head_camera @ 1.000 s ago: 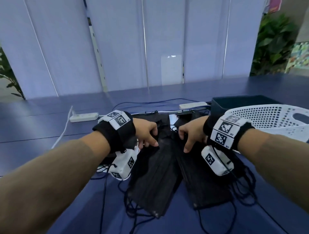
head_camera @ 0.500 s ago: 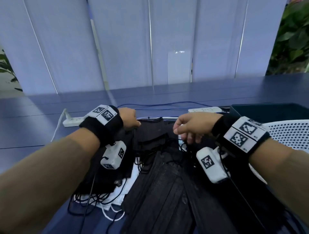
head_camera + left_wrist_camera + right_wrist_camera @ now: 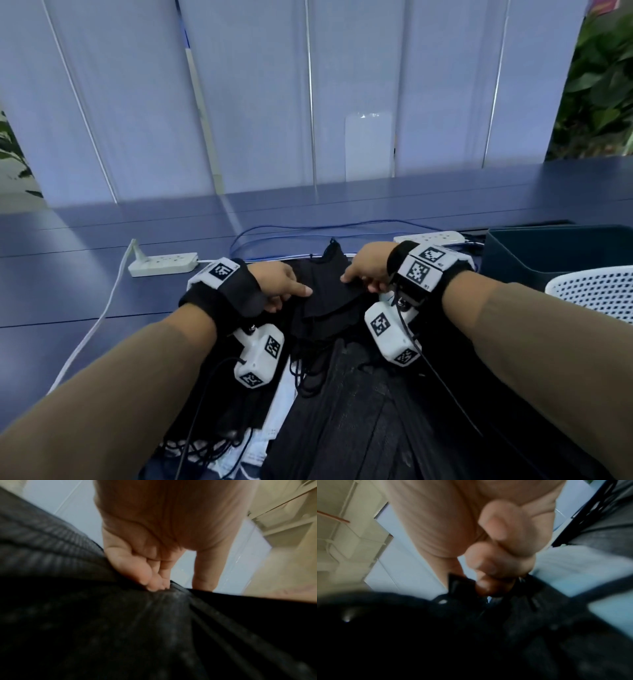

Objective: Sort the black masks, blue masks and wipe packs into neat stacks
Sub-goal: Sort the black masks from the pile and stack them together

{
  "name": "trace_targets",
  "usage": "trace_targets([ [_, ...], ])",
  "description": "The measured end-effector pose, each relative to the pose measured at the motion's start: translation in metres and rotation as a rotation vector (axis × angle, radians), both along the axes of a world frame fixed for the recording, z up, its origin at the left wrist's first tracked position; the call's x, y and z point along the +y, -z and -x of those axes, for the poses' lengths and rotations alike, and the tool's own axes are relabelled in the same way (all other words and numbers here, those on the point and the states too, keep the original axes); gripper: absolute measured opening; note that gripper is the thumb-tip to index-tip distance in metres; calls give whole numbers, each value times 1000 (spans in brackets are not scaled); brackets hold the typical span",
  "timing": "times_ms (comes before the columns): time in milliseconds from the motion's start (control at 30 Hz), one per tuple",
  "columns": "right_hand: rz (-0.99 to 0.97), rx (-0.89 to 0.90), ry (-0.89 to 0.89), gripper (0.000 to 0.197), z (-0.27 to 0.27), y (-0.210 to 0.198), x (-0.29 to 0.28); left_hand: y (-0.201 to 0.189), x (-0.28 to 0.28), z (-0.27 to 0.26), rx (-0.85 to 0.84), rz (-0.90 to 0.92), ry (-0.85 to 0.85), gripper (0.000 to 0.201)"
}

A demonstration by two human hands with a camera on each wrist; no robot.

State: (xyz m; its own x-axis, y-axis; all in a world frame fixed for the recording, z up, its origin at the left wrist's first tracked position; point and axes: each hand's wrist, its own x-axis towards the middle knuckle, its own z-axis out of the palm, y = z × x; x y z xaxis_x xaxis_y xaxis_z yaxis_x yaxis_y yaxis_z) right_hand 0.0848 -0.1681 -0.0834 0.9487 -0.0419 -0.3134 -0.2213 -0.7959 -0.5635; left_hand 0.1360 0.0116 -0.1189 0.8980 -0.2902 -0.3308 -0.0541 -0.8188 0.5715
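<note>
Two forearms are reaching forward over a dark blue counter (image 3: 68, 294), each wrist wearing a black band with white marker blocks. Both hands are meeting at a small bundle of black masks (image 3: 329, 294) lying at the far end of a larger heap of black masks that is spreading toward the viewer.

The left hand (image 3: 279, 282) is pinching the bundle's left edge. In the left wrist view its fingers (image 3: 149, 580) are curling down and gathering pleated black fabric against the thumb.

The right hand (image 3: 368, 270) is gripping the bundle's right edge. In the right wrist view its fingers (image 3: 494, 568) are curling tightly around a fold of black mask.

Tangled black ear loops (image 3: 308, 377) are trailing below the bundle. Light blue masks (image 3: 277, 428) are peeking out from under the black heap on its left side, mostly covered.

A white power strip (image 3: 163, 263) is lying on the counter to the far left, with its white cable running toward the viewer. A second strip (image 3: 430, 237) is sitting behind the right hand. A dark bin (image 3: 548, 253) is standing at the right, with a white perforated basket (image 3: 592, 291) just in front of it.
</note>
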Motion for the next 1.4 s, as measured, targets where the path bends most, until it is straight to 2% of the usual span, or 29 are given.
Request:
trace_targets([
  [167,285,-53,-94,31,21,-8,-20,-15,-5,15,-221,-60,61,31],
  [233,262,-55,-114,32,30,-8,-26,-24,-6,21,-260,-7,54,32],
  [333,-99,-162,-73,30,37,-4,-29,-34,-9,28,-60,222,77,29],
  [400,-325,-270,-37,21,43,-5,-27,-35,-8,31,63,382,70,31],
  [567,-811,-338,-7,20,55,-2,-18,-22,-2,25,102,663,-5,48],
  [633,-906,-341,8,7,54,-3,-14,-20,-1,24,103,753,27,30],
  [700,-936,-345,34,10,50,-4,-12,-23,-1,23,95,877,47,14],
  [767,-914,-338,55,12,47,-8,-12,-29,1,23,49,964,34,9],
  [867,-855,-311,86,6,46,-16,-13,-27,8,17,-47,892,-6,7],
  [967,-814,-354,162,25,48,-19,-20,-16,9,15,22,794,-8,26],
  [1067,-871,-425,252,32,52,-16,-28,3,-2,13,59,679,-38,12],
  [1100,-904,-438,269,32,54,-14,-30,7,-5,13,31,605,-61,15],
  [1200,-923,-459,288,24,55,-15,-31,9,-5,9,-55,452,-107,43],
  [1233,-880,-474,290,20,56,-17,-31,6,-3,9,-94,431,-96,43],
  [1300,-813,-475,265,12,57,-20,-31,-2,-1,11,-166,462,-27,27],
  [1367,-822,-421,202,24,59,-19,-30,-8,-4,15,-228,521,106,14],
  [1400,-840,-388,183,35,59,-18,-30,-9,-8,19,-232,532,194,17],
])
